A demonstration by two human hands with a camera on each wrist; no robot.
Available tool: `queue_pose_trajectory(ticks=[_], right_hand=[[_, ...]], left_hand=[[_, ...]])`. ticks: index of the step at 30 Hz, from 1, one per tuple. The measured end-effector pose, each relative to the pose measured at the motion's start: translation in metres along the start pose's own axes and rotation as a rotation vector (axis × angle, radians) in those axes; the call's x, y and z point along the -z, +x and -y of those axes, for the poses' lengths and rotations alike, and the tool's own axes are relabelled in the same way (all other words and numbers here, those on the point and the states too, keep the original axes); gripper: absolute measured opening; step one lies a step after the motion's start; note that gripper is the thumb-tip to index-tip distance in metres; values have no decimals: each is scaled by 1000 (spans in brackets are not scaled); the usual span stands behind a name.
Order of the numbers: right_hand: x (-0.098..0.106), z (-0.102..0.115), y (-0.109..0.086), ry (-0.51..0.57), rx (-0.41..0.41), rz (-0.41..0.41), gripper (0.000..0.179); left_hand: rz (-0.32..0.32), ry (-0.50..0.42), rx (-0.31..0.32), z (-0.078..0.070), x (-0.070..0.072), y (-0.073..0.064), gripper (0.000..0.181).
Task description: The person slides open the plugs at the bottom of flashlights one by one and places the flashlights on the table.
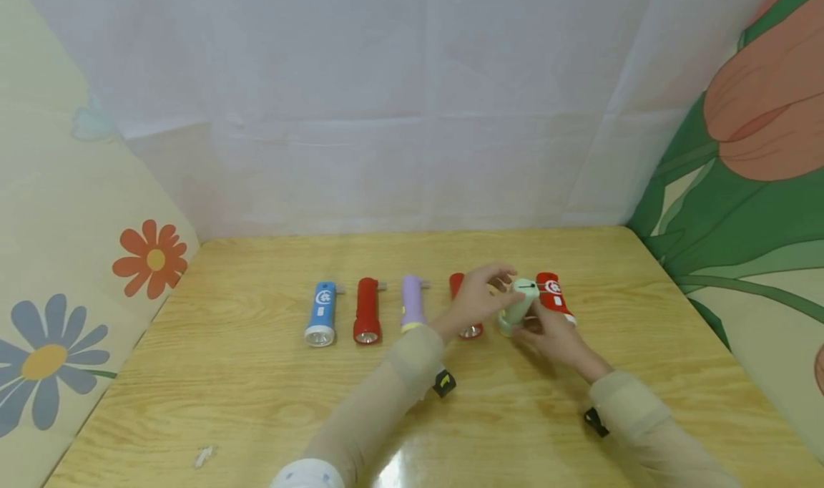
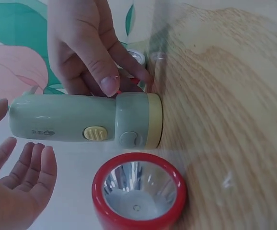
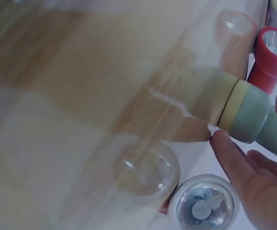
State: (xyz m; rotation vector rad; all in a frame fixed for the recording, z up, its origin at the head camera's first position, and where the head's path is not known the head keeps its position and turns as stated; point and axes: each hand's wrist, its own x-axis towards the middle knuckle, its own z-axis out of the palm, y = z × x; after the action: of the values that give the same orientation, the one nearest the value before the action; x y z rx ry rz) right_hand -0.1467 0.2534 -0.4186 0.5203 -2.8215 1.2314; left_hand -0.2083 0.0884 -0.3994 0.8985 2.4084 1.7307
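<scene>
A pale green flashlight (image 1: 517,310) with a cream lens ring stands lens-down on the table, tail up. In the left wrist view, its cream switch (image 2: 96,133) faces the camera. My left hand (image 1: 479,298) is spread around the tail, its fingers loosely bent and a gap showing beside the body. Low on the other side is my right hand (image 1: 558,336), its thumb tip right at the body near the head and its fingertips beside the cream ring. A red flashlight (image 1: 456,285) lies left of the green one, partly hidden by my left hand. To the right lies a red flashlight with a white head (image 1: 555,298).
Farther left, a blue flashlight (image 1: 324,309), another red flashlight (image 1: 367,309) and a purple flashlight (image 1: 413,298) lie in a row with lenses toward me. A white scrap (image 1: 203,456) is at the front left. White cloth (image 1: 412,116) hangs behind the wooden table (image 1: 244,373).
</scene>
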Motion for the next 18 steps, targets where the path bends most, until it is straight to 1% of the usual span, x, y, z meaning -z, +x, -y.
queue_pose_trajectory(ticks=[4, 7, 10, 14, 18], right_hand=[[-2, 0, 1, -29, 16, -24, 46], [-4, -1, 2, -53, 25, -37, 48], [-5, -1, 2, -82, 15, -42, 50], [-6, -1, 3, -123, -4, -52, 50], [-7, 1, 3, -148, -19, -68, 47]], left_hand=[[19, 44, -56, 3, -2, 0, 40], [22, 64, -79, 5, -4, 0, 40], [16, 86, -107, 5, -5, -1, 39], [14, 85, -116, 3, -6, -2, 37], [19, 73, -103, 2, -6, -3, 34]])
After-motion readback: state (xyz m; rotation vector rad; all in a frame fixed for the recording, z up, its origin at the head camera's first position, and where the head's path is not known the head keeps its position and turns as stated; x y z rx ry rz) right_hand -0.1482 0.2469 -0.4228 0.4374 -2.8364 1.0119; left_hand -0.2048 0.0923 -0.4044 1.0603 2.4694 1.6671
